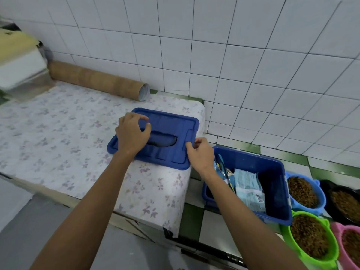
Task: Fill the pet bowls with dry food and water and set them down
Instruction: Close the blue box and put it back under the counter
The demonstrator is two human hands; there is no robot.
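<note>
**Lid in Both Hands, Bowls Already Fed**

The left hand (132,133) curled over the lid (167,137) near its recessed handle, while the right hand (201,152) pinched the lid's near-right edge. The lid lay flat on the floral-covered counter (58,133), just left of the open blue bin (272,172) holding food packets (247,190). Right of the bin stood four bowls, blue (303,193), black (344,203), green (309,236) and pink (350,246), each heaped with brown kibble. Feeding looked done; no water was visible, and closing the bin, watering and setting bowls down seemingly remained.
</note>
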